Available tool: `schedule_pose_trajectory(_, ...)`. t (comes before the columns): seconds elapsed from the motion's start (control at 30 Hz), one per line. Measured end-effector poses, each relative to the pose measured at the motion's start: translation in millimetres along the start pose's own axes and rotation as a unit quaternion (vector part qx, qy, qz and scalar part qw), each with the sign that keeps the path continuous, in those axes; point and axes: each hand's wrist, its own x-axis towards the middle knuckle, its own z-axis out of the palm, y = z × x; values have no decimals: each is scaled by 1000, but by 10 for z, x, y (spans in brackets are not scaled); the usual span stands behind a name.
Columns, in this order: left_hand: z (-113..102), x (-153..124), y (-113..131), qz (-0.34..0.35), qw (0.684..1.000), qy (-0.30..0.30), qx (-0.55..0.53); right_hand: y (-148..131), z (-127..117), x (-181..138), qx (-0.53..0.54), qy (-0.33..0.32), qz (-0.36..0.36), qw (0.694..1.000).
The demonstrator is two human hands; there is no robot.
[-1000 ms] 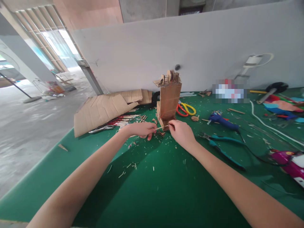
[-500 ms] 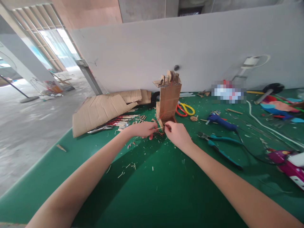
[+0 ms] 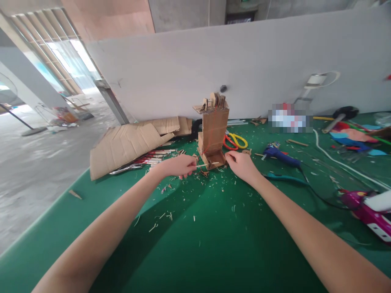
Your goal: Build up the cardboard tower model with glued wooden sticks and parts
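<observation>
A brown cardboard model (image 3: 214, 131) stands upright on the green table, with small wheel-like cardboard pieces on top and a low open tray at its foot. My left hand (image 3: 180, 166), closed, pinches a thin wooden stick (image 3: 202, 165) that reaches over the tray's front edge. Something small and dark lies in the tray near the stick's tip; I cannot make out what. At the tray's right wall is my right hand (image 3: 241, 165), its thumb and fingers pinched on the cardboard edge, the fingertips partly hidden.
Flattened cardboard (image 3: 128, 142) and red-marked sticks (image 3: 152, 158) lie left. Red-and-yellow scissors (image 3: 236, 141) sit behind the model. To the right are a blue glue gun (image 3: 282, 156), teal-handled pliers (image 3: 287, 178), a white cable (image 3: 336, 169) and a magenta device (image 3: 363, 209). Shavings litter the table.
My right hand has moved right, off the stick's end to the tray's right wall, uncovering the tray. My left hand still holds the stick. The view has shifted slightly.
</observation>
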Motion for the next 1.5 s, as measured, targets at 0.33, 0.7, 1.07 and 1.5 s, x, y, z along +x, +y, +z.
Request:
schedule_pose_trajectory(0.33,72,75,111,51,994,72,65,-96,52,-24,16,-17,1,1000)
schedule_pose_trajectory(0.7,49,73,52,70,993,76,53,-88,83,-28,14,-25,-3,1000)
schedule_pose_trajectory(1.07,168,187,31,80,983,131,100,-75,93,-26,14,-28,-19,999)
schedule_pose_trajectory(1.5,42,78,8,65,986,96,120,-158,93,-111,-86,6,-180,980)
